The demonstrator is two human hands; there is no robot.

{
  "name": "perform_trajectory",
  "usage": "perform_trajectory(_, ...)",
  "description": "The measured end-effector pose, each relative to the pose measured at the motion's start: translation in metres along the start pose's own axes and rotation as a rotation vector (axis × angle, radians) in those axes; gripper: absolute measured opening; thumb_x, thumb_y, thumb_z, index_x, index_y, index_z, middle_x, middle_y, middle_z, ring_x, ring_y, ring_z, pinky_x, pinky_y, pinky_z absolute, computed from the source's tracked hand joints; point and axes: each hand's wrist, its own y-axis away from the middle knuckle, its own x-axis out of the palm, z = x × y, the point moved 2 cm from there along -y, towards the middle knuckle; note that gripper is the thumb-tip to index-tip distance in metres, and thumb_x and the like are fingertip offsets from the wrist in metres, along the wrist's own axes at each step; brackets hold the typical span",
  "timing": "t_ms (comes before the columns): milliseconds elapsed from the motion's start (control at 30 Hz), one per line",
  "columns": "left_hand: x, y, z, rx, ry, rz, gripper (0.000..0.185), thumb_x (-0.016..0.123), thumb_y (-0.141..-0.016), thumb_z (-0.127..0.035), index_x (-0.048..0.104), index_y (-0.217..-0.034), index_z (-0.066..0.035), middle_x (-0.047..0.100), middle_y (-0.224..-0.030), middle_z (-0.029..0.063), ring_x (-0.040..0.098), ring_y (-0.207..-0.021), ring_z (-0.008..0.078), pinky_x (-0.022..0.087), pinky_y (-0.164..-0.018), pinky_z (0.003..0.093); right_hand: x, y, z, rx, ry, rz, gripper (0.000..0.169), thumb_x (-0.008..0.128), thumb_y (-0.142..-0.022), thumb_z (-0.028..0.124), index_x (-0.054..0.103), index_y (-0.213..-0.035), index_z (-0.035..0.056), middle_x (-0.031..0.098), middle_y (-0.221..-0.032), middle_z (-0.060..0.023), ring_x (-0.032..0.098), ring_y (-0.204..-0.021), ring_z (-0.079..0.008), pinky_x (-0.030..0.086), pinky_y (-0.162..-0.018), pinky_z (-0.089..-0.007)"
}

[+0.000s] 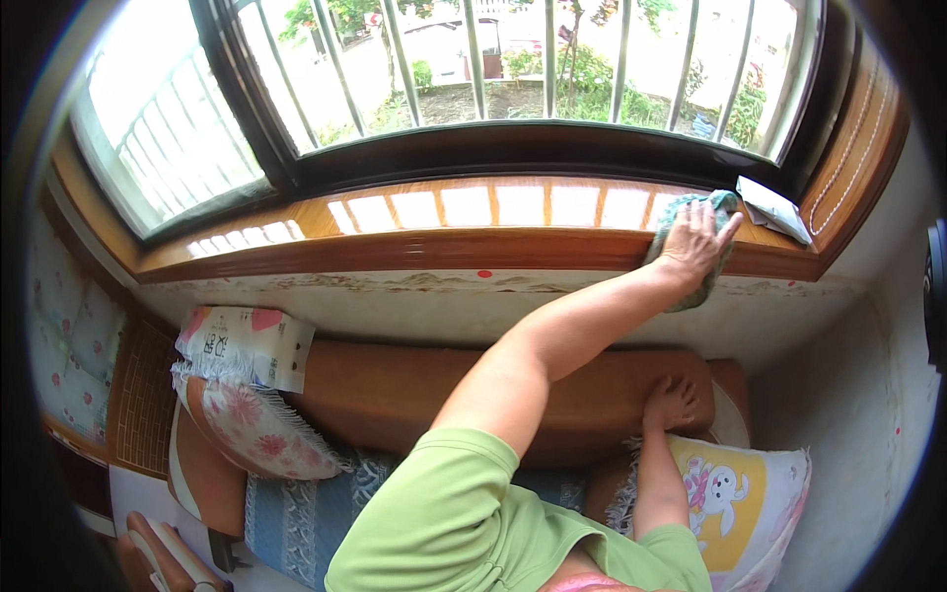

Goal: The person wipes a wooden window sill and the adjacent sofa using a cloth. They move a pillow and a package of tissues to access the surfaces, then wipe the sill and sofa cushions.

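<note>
My left hand (695,240) reaches across to the right end of the wooden windowsill (414,248). It presses a green-blue cloth (699,292) onto the sill, palm down. Part of the cloth hangs over the sill's front edge. Just to the right of that hand lies a white packet (773,209). Lower down, my right hand (669,403) rests on the top of the brown sofa back (444,377), fingers spread and holding nothing. Below its wrist, a pillow with a cartoon rabbit (721,492) leans on the sofa.
A dark-framed window (473,152) with metal bars (550,66) stands behind the sill. A beaded string (851,163) lies on the sill's right return. A printed paper pack (244,344) sits on the sofa back at left, above a fringed floral cushion (259,433).
</note>
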Motion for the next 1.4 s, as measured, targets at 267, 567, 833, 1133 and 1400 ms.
perform_trajectory(267, -0.101, 0.116, 0.153, -0.06, 0.027, 0.156, 0.074, 0.069, -0.066, -0.014, 0.036, -0.132, -0.009, 0.047, -0.127, 0.0173, 0.048, -0.115, 0.0297, 0.038, -0.096, 0.0399, 0.023, -0.007, -0.017, 0.011, 0.135, 0.036, 0.051, 0.042, -0.087, 0.047, 0.045, -0.13, 0.0197, 0.038, -0.139, -0.001, 0.032, -0.127, -0.0282, 0.028, -0.095, -0.0582)
perform_trajectory(567, -0.199, 0.267, 0.318, -0.209, -0.065, 0.155, 0.071, 0.069, -0.063, -0.009, 0.04, -0.128, -0.014, 0.045, -0.129, 0.017, 0.047, -0.116, 0.0346, 0.037, -0.098, 0.0431, 0.022, -0.015, -0.018, 0.005, 0.166, 0.101, 0.051, 0.038, -0.089, 0.048, 0.044, -0.131, 0.0201, 0.037, -0.14, 0.0006, 0.032, -0.128, -0.0284, 0.027, -0.095, -0.0597)
perform_trajectory(833, -0.271, 0.377, 0.438, -0.315, -0.248, 0.206, 0.067, 0.065, -0.071, -0.013, 0.036, -0.132, -0.012, 0.044, -0.131, 0.0167, 0.042, -0.123, 0.0321, 0.032, -0.103, 0.0425, 0.032, -0.028, -0.025, -0.018, 0.324, 0.254, 0.051, 0.036, -0.091, 0.048, 0.044, -0.131, 0.0191, 0.04, -0.138, -0.0063, 0.04, -0.122, -0.0298, 0.034, -0.093, -0.055)
perform_trajectory(1133, -0.339, 0.476, 0.56, -0.402, -0.262, 0.265, 0.061, 0.064, -0.075, -0.016, 0.04, -0.131, -0.012, 0.043, -0.133, 0.0152, 0.04, -0.124, 0.031, 0.031, -0.103, 0.0399, 0.031, 0.137, 0.12, -0.428, 0.327, 0.041, 0.054, 0.037, -0.091, 0.045, 0.046, -0.128, 0.0075, 0.038, -0.139, -0.0112, 0.032, -0.128, -0.0342, 0.028, -0.099, -0.0545)
perform_trajectory(1400, -0.377, 0.529, 0.63, -0.501, -0.255, 0.335, 0.06, 0.062, -0.075, -0.011, 0.04, -0.132, -0.012, 0.039, -0.136, 0.0157, 0.037, -0.126, 0.0305, 0.029, -0.105, 0.0393, -0.009, 0.282, 0.238, -0.911, -0.101, 0.202, 0.032, 0.041, -0.089, 0.027, 0.058, -0.107, 0.0066, 0.055, -0.116, -0.014, 0.044, -0.116, -0.0294, 0.023, -0.101, -0.0547)
